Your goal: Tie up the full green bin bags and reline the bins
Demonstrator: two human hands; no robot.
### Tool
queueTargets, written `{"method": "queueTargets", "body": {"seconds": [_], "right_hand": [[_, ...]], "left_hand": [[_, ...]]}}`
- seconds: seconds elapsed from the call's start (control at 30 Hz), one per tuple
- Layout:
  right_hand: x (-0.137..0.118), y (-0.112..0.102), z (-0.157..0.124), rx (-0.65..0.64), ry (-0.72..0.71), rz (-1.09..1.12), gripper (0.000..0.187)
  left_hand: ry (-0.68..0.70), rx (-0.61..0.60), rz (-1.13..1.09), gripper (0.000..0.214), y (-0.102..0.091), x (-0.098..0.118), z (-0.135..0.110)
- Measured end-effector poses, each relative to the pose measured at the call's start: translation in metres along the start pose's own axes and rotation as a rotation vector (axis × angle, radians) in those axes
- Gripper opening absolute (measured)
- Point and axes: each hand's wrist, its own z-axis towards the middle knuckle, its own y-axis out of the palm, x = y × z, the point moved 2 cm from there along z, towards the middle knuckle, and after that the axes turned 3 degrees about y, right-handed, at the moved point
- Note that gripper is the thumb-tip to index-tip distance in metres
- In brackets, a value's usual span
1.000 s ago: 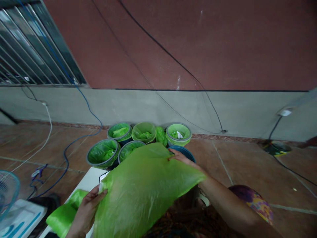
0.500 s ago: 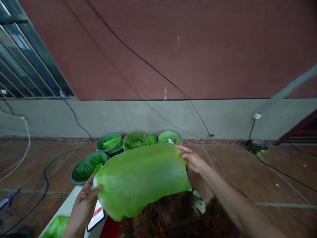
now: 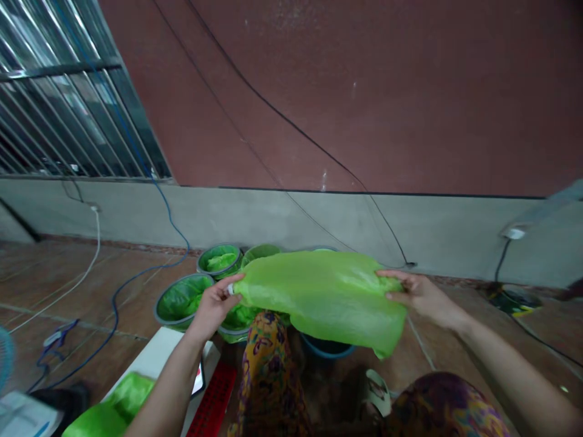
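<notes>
Stretched sideways between my hands is a thin, glossy green bag (image 3: 319,291), slightly see-through, with its lower edge hanging loose. My left hand (image 3: 215,306) pinches its left end, where a small white piece shows at the fingers. Its right end is gathered in the fingers of my right hand (image 3: 421,297). Behind and below the bag stand round bins holding similar green material, among them a left bin (image 3: 166,312) and a back bin (image 3: 234,262). A blue-rimmed bin (image 3: 330,352) is partly hidden under the bag.
To my left lies a white board (image 3: 159,352) carrying crumpled green material (image 3: 132,394) and a phone (image 3: 199,379) partly behind my forearm. A red perforated basket (image 3: 213,400) is beside my knee. A blue cable (image 3: 116,297) crosses the tiled floor. The wall (image 3: 319,218) rises behind the bins.
My left hand has risen and moved right; my right hand has moved right. The bag is pulled longer and narrower between them. The view has shifted, and my patterned trouser legs now show.
</notes>
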Motion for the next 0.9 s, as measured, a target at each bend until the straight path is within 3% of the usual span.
{"method": "queueTargets", "body": {"seconds": [0.1, 0.27, 0.4, 0.57, 0.77, 0.83, 0.9], "right_hand": [[0.012, -0.013, -0.008, 0.075, -0.08, -0.222, 0.046], [0.014, -0.026, -0.021, 0.282, -0.231, -0.661, 0.029], [0.004, -0.026, -0.03, 0.369, -0.275, -0.709, 0.029], [-0.006, -0.02, -0.04, 0.383, -0.302, -0.409, 0.028], [-0.019, -0.005, -0.053, 0.441, -0.343, 0.115, 0.023], [-0.025, 0.002, -0.055, 0.501, -0.275, 0.258, 0.025], [-0.03, 0.01, -0.055, 0.6, -0.19, 0.33, 0.028]], "left_hand": [[0.112, 0.0, 0.166, 0.044, 0.008, -0.006, 0.01], [0.361, -0.018, 0.635, 0.033, 0.023, -0.018, 0.02], [0.475, 0.013, 0.802, 0.027, 0.026, -0.028, 0.026], [0.448, 0.14, 0.433, 0.017, 0.016, -0.033, 0.029], [0.304, 0.111, -0.158, 0.025, 0.016, -0.012, 0.011], [0.286, 0.158, -0.219, 0.031, 0.018, -0.002, 0.006], [0.323, 0.282, -0.151, 0.031, 0.02, 0.008, 0.001]]}}
